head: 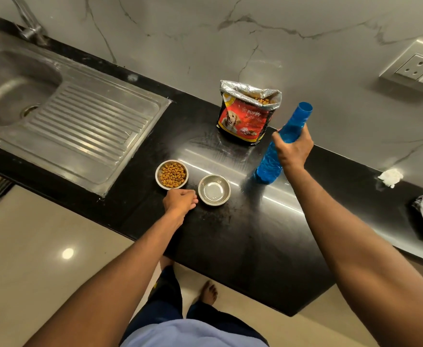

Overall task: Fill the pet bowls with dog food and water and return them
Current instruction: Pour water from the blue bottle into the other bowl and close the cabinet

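— Bowls? Kibble bowl and second bowl side by side on counter; left hand curled, just beside both.
— Right hand? Fingers wrapped round tilted blue bottle near food bag

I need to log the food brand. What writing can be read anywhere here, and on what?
"PUPPY" on the red front of the dog food bag.
"NUTRITION" just below it on the same bag.
Brand logo and smaller print on the bag: too small to read.
Blue bottle, bowls, wall socket: no readable text.
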Demonstrator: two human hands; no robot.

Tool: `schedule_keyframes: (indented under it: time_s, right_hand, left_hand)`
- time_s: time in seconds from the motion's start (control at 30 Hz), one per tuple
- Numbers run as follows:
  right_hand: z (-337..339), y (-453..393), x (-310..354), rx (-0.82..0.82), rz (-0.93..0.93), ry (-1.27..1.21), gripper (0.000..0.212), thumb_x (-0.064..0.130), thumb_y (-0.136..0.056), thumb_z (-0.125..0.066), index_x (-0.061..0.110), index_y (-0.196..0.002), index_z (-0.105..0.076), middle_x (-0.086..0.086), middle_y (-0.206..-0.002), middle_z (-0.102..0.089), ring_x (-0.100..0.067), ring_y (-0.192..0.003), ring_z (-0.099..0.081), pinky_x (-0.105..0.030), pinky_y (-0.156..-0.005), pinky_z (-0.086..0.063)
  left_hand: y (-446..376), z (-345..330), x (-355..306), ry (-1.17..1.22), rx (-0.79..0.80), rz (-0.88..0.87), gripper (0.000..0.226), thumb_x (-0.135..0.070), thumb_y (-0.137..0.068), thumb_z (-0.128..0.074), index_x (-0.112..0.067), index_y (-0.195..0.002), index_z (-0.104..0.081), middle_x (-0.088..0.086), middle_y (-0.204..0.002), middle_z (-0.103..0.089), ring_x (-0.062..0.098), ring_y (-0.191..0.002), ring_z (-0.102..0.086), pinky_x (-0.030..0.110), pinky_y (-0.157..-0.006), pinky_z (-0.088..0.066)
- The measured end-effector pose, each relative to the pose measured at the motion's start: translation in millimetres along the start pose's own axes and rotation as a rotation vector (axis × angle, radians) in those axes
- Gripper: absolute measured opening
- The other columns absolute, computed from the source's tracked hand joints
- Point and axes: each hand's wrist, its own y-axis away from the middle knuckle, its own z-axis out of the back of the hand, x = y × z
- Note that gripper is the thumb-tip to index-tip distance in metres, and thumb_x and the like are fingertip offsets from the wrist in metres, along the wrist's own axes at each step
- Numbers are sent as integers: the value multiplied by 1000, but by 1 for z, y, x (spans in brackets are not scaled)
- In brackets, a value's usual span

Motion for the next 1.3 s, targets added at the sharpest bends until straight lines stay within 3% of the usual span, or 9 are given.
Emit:
schedule_keyframes:
  time_s: [0.33, 0.53, 0.7, 0.8, 0.93, 1.03, 1.1, 1.17, 1.3]
  right_hand:
    - [-23, -68, -8, -156, -54, -124, 54, 43, -79, -83, 20, -124, -65, 13, -106, -74, -1, -99, -74, -27, -100, -60]
    - [-27, -72, 1, -130, -47, -118, 54, 47, -86, -84, 31, -130, -57, 20, -113, -67, 12, -103, -67, -6, -98, -47]
    - [-24, -73, -3, -112, -76, -88, 63, 54, -83, -86, 24, -131, -57, 18, -115, -67, 6, -104, -67, -18, -102, -53]
    - [-22, -67, -7, -107, -124, -92, 75, 61, -79, -88, 23, -136, -55, 10, -130, -67, -3, -117, -68, -28, -109, -56]
    - [-14, -32, -21, -191, -161, -21, 89, 67, -76, -87, 24, -146, -53, 3, -141, -62, -8, -125, -62, -22, -107, -51]
    - [-22, 22, -43, -205, -246, 1, 55, 50, -86, -84, 17, -128, -69, -2, -116, -71, -12, -99, -67, -39, -99, -59]
    - [-30, 63, -57, -41, -387, 3, 25, 35, -91, -83, 19, -110, -78, 1, -98, -78, -15, -90, -73, -49, -99, -60]
    - [-36, 101, -67, 130, -537, -4, 7, 28, -95, -81, 22, -99, -80, 1, -87, -81, -18, -84, -78, -48, -96, -64]
    - [-53, 151, -68, 244, -773, -148, 18, 17, -99, -77, 1, -106, -79, -9, -82, -81, -17, -74, -80, -36, -84, -67]
  left_hand:
    - [-12, 40, 15, -23, -31, 21, 20, -21, -100, -77, -7, -115, -79, 6, -95, -82, 13, -88, -81, 34, -85, -68]
    - [-24, 62, 12, 17, -102, 5, 25, -24, -102, -75, -3, -116, -78, 9, -95, -82, 15, -88, -81, 35, -85, -68]
    - [-32, 68, 4, 40, -128, 10, 28, -24, -102, -74, 0, -118, -76, 10, -95, -81, 16, -87, -80, 35, -84, -67]
    - [-33, 69, -4, 67, -124, 23, 30, -25, -102, -74, 0, -118, -75, 13, -97, -81, 17, -88, -80, 31, -79, -66]
    - [-39, 69, -8, 69, -159, 27, 31, -22, -100, -77, -1, -122, -74, 12, -97, -80, 16, -88, -80, 33, -84, -67]
    - [-43, 68, -13, 68, -218, 16, 29, -17, -98, -79, -2, -123, -75, 11, -95, -79, 18, -87, -80, 37, -87, -67]
    - [-44, 67, -16, 71, -256, -2, 29, -15, -97, -80, -3, -123, -76, 12, -101, -79, 19, -86, -79, 37, -86, -68]
    - [-45, 68, -19, 93, -269, -4, 30, -13, -96, -81, -4, -124, -76, 14, -109, -79, 20, -88, -79, 35, -85, -67]
    - [-50, 69, -22, 163, -237, 8, 32, -9, -94, -82, -2, -124, -75, 18, -114, -77, 24, -94, -79, 32, -84, -65]
